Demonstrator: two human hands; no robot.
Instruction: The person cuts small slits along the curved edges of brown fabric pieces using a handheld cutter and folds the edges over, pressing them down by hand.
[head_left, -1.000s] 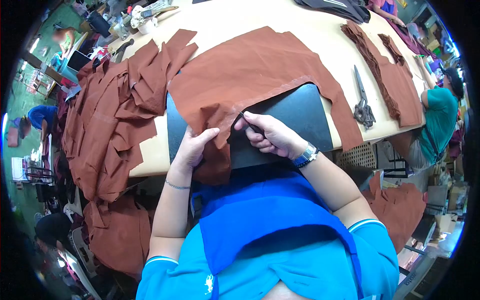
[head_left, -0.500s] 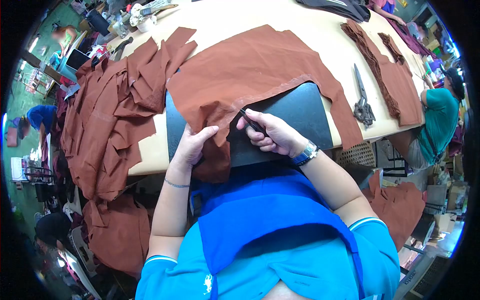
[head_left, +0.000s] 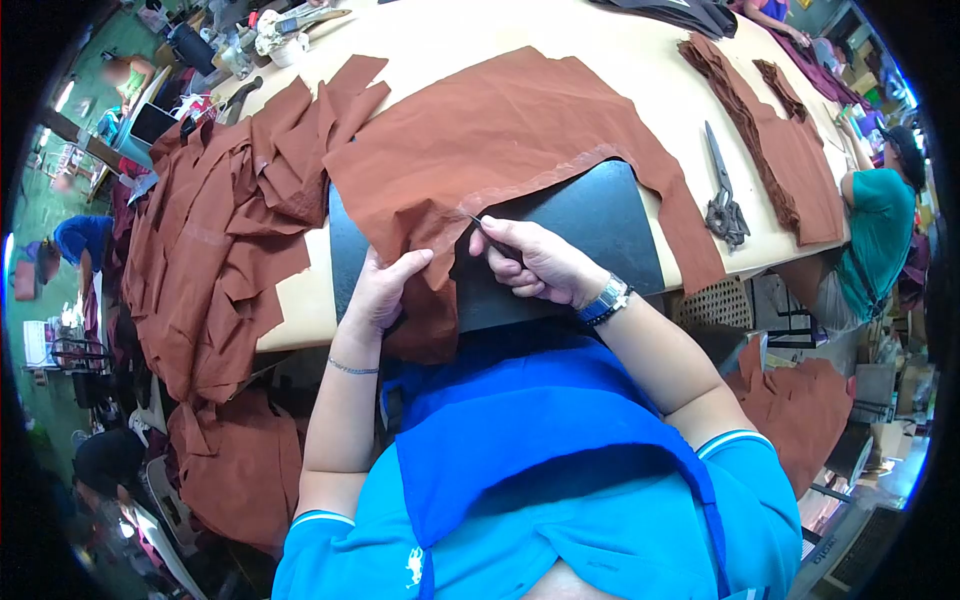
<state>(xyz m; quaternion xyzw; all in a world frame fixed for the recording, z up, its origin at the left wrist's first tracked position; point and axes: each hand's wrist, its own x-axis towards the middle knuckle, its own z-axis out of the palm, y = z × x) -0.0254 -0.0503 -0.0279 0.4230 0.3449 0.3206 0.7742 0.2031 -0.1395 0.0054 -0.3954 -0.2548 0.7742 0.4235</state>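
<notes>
A large piece of reddish-brown fabric [head_left: 500, 115] lies over a black board [head_left: 590, 235] at the table's front, with pale marks along its curved edge. My left hand [head_left: 385, 285] grips the near fold, thumb on top. In my right hand [head_left: 535, 262] is a small dark pointed tool [head_left: 488, 236], its fingers wrapped round the handle. The tool's thin tip meets the fabric at the marked edge, just right of the left hand. Whether the tool has one blade or two cannot be made out.
Large metal scissors [head_left: 724, 190] lie to the right. A heap of brown fabric pieces [head_left: 210, 230] hangs over the table's left edge. More folded brown fabric [head_left: 800, 180] is at the far right, beside a person in a green shirt [head_left: 880, 220]. A brush [head_left: 310, 18] lies at the back.
The right hand and its tool have shifted slightly left, the tip farther onto the fabric edge. The left hand keeps its grip, and the view has moved slightly.
</notes>
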